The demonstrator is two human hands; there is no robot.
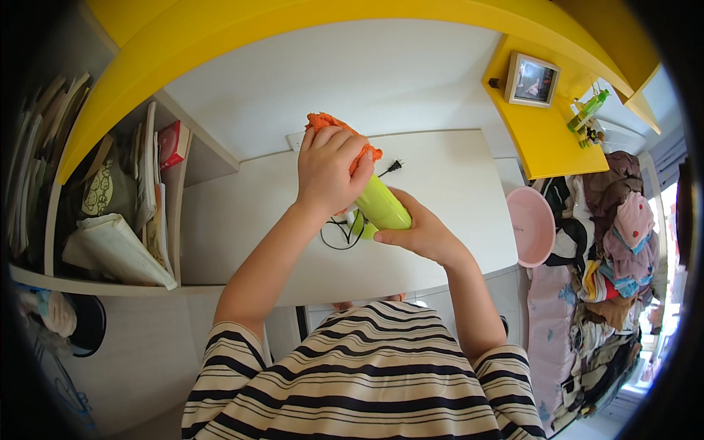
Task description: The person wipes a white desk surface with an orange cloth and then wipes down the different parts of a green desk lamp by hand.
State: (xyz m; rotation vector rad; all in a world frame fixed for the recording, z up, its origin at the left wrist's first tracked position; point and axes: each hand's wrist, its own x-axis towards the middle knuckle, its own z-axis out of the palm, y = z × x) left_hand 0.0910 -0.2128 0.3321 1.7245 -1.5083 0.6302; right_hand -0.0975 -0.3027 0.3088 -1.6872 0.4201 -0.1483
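My left hand [333, 170] presses an orange cloth [330, 120] around the upper end of a lime-green plastic body [383, 203], which looks like the head of a desk lamp. Around the lower end of that body curl the fingers and thumb of my right hand [421, 228]. The green piece is tilted above a white desk [247, 225]. Beneath it, partly hidden, are a green base [363, 226] and a looped black cord [335, 246]. A black two-pin plug [395, 165] lies behind the right hand. The left palm hides part of the cloth.
At left, a shelf unit [181, 220] holds books, bags and a red box [174, 144]. A yellow shelf [542, 146] at right carries a picture frame [532, 80]. Beyond the desk's right edge are a pink basin [531, 226] and piled clothes [627, 242].
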